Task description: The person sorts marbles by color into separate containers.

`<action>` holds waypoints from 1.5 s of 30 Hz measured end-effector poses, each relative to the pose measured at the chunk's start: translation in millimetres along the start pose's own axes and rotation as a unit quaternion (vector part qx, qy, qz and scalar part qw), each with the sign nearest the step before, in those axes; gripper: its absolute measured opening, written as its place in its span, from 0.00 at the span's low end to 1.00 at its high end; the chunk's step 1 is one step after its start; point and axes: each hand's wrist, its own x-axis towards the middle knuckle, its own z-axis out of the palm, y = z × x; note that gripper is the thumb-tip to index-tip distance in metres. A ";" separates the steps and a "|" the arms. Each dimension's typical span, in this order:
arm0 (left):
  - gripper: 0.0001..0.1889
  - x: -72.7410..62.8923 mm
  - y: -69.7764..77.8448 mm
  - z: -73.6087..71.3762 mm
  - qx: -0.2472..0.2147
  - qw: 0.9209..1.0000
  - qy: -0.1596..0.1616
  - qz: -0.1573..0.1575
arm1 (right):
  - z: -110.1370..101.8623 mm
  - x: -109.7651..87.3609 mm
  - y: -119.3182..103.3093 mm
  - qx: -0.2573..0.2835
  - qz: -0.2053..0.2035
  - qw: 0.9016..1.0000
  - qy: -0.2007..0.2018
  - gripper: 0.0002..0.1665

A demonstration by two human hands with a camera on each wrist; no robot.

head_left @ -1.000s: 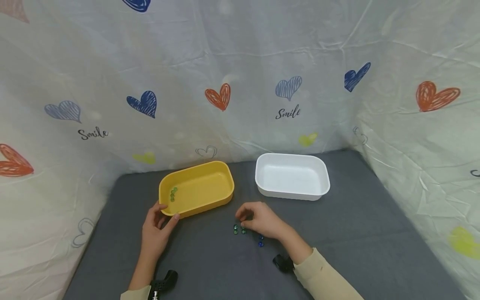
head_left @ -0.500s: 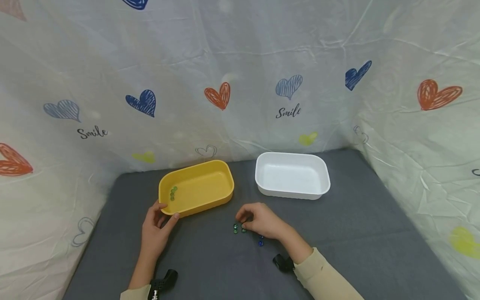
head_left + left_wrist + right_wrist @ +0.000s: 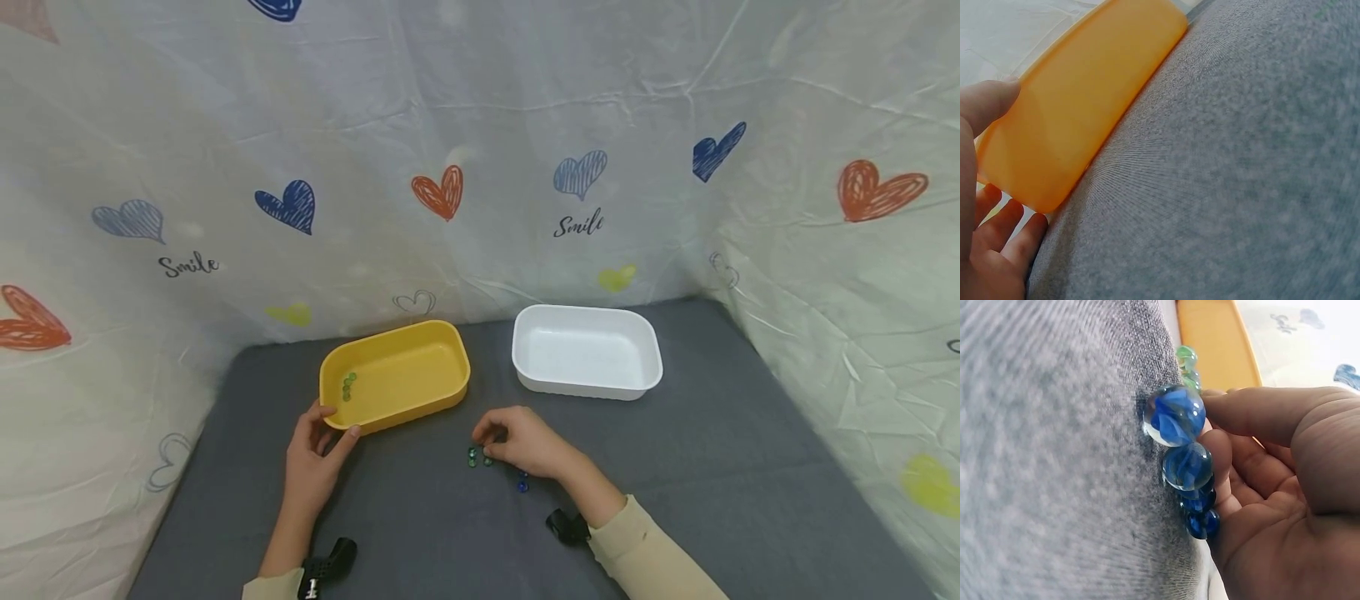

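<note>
My left hand holds the near left corner of a yellow tray, its thumb on the front wall and its fingers at the left end. Several green marbles lie in the tray's left end. On the grey cloth, my right hand has its thumb and fingertips down at a green marble and pinches it, partly hidden by the fingers. Two more green marbles lie just left of it. Several blue marbles sit in a row beside the right hand, partly covered in the head view.
A white tray stands at the back right, beyond the right hand. Grey cloth covers the table. Behind it hangs a pale curtain printed with hearts. Black wrist cameras sit on both forearms.
Both hands, the trays and the marbles stay where they were. Only the head view shifts very slightly.
</note>
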 end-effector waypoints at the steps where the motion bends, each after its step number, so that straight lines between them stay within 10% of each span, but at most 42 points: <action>1: 0.27 0.1 -0.9 0.3 0.001 1.000 0.000 -0.002 | 0.2 0.0 0.2 0.000 -0.001 1.000 0.000 0.12; 45: 0.27 0.6 3.6 0.9 -0.004 1.000 0.001 0.003 | -19.9 33.5 -36.2 0.003 -0.042 0.996 0.084 0.12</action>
